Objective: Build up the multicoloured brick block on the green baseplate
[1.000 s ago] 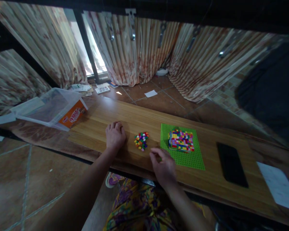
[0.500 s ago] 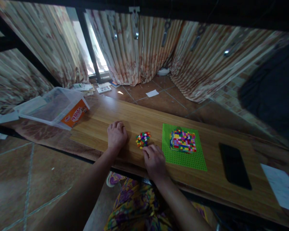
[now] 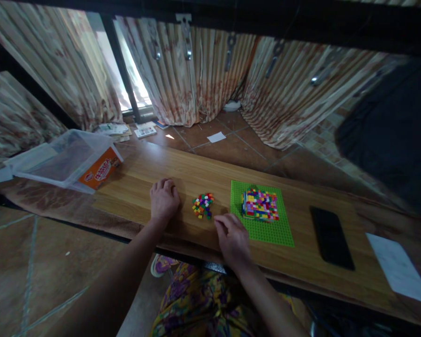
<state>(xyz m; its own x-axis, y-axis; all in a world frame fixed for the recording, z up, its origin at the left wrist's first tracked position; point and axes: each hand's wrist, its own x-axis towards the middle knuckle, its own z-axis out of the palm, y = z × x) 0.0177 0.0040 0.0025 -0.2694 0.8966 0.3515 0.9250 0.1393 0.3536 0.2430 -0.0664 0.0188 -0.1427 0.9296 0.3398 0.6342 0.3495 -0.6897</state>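
One left hand (image 3: pixel 164 199), half-curled on table (image 3: pixel 185 164), right hand (image 3: pixel 233 238) near-pinched beside bricks (image 3: pixel 202 204), any hold unclear

My left hand (image 3: pixel 164 200), on the wooden table (image 3: pixel 196 169); loose bricks (image 3: pixel 200 204), right of it; my right hand (image 3: pixel 233 236), pinched, near these; green baseplate (image 3: pixel 271 235) bearing a brick block (image 3: pixel 260 204), farther right; clear bin (image 3: pixel 101 170), far left.

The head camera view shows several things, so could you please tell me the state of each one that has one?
Left hand: on the tabletop, fingers bent.
Right hand: thumb and forefinger brought together; any held brick too small to tell.
Loose bricks: heaped between the hands.
Brick structure: assembled, on the baseplate.
Green baseplate: flat, partly covered.
Black slab: flat, dark.
Clear box: open-topped.
Curtains: hanging, folded.
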